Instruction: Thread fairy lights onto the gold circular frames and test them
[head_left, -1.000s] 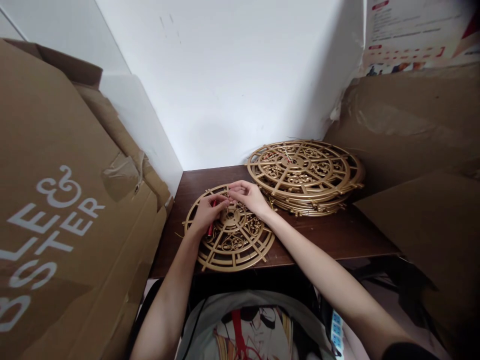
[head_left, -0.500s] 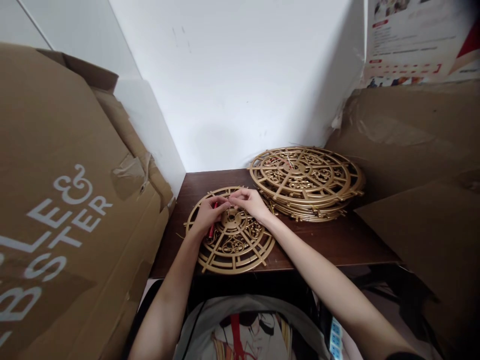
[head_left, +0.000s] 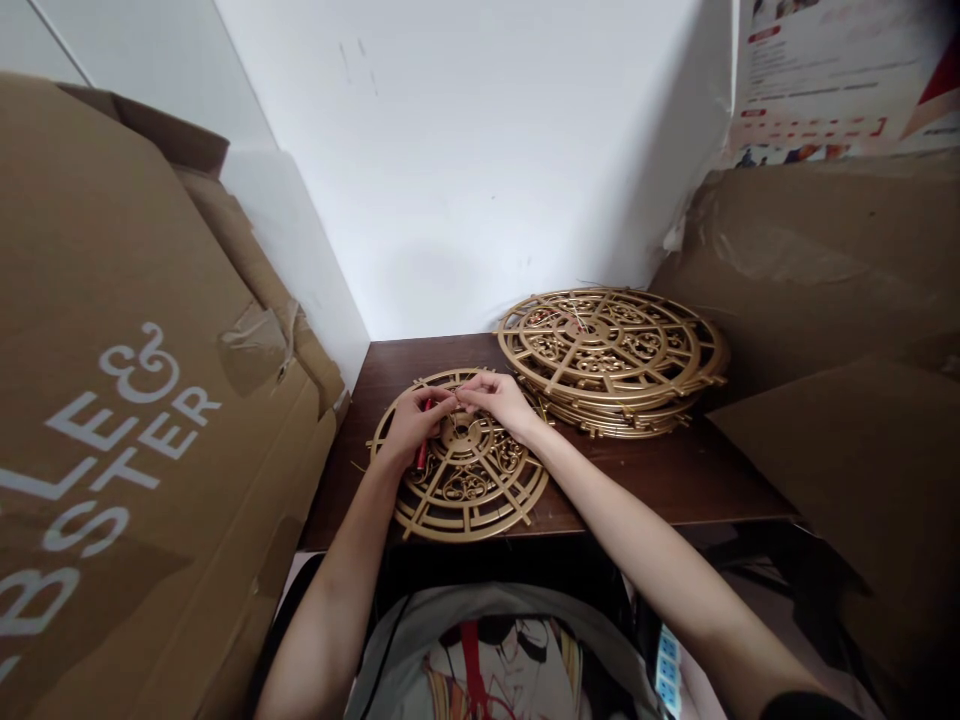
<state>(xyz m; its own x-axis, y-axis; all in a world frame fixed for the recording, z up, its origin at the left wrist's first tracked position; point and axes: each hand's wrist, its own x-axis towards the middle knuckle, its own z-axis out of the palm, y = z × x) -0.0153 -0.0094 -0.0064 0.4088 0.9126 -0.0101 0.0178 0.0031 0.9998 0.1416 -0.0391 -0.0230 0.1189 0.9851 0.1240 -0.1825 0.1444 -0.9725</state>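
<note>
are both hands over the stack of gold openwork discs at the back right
No, the left hand and right hand are both over the nearer gold openwork disc, left of that stack.

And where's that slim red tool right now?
In the head view, the slim red tool is in the left hand, over the left part of the nearer gold disc.

Work corner between cardboard boxes (head_left: 247, 470)
</note>
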